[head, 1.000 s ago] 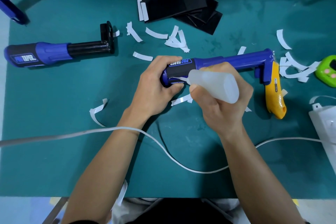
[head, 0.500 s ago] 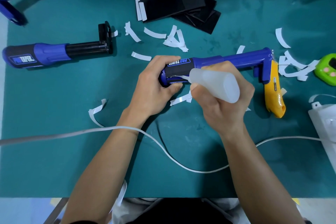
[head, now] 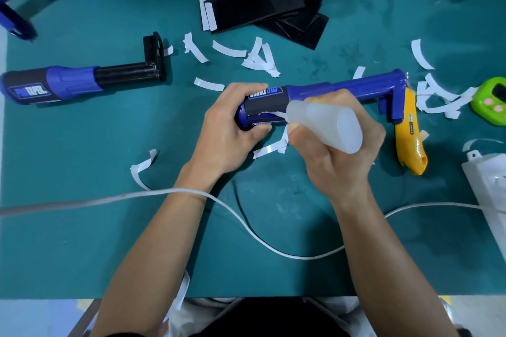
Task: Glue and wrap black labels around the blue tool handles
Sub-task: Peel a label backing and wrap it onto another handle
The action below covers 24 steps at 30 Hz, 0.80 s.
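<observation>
Blue tool handle (head: 304,91) well inside mat (head: 82,241) edges

Teal work mat (head: 82,241) — scuffed, evenly lit, pale floor (head: 32,317) below its edge

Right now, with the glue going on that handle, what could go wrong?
1. The glue bottle nozzle, in the right hand, sits close to the left hand gripping the blue tool; glue may reach the fingers.
2. Loose paper strips lie just below the handle and might stick to wet glue.
3. The yellow knife lies by the tool's far end; turning the tool could knock it.
</observation>
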Motion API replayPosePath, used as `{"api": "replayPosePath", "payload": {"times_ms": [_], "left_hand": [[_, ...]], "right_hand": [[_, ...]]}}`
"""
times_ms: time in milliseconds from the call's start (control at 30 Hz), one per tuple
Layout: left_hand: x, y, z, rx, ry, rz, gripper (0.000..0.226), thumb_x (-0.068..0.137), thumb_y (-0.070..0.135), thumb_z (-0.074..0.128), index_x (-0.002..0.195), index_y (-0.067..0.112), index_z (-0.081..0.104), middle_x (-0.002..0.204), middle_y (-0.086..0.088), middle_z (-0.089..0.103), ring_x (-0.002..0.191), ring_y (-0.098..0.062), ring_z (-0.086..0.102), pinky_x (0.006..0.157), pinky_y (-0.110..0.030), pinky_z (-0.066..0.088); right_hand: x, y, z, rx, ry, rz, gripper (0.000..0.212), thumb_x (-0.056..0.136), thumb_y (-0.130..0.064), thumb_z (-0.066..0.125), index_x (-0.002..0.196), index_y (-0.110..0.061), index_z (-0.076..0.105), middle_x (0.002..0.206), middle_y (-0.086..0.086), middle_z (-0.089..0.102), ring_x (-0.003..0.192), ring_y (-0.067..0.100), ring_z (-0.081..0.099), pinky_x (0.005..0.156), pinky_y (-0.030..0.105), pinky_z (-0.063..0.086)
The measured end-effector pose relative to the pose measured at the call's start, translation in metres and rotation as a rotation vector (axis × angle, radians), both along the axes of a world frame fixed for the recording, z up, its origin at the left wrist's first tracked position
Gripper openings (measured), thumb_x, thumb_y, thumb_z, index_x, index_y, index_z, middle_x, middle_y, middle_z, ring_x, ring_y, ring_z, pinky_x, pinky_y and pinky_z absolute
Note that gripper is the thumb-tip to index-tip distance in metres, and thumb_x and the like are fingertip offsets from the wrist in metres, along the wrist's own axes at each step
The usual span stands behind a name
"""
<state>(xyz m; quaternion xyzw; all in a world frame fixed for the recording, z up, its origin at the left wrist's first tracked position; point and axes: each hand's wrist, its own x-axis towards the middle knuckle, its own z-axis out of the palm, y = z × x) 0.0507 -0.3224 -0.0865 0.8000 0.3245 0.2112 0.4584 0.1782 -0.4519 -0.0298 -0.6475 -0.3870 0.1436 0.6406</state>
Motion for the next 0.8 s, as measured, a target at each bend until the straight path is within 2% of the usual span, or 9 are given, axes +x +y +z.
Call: {"api": "replayPosePath", "payload": {"times_ms": [267,800], "left_hand": [[-0.0001,-0.0006,0.0016,0.013,0.016,-0.003,0.059,0.077,0.005,0.089,0.129,0.017,0.066,0.120,0.006,0.065,0.108,-0.006,0.063,0.092,-0.013,0.044],[-0.0004,-0.0016,0.0051,0.004,0.020,-0.004,0.059,0.075,0.005,0.084,0.130,0.019,0.065,0.121,0.006,0.065,0.109,-0.007,0.063,0.093,-0.014,0.045]], "right_hand": [[0.0019,-0.0020,0.0019,-0.028,-0.031,-0.030,0.026,0.080,0.007,0.072,0.087,-0.014,0.059,0.073,0.003,0.057,0.056,0.034,0.052,0.051,0.039,0.043],[0.0063,-0.0057,0.0070,-0.043,-0.070,-0.050,0.023,0.082,0.003,0.071,0.087,-0.015,0.058,0.074,0.003,0.056,0.057,0.032,0.050,0.052,0.037,0.043]]}}
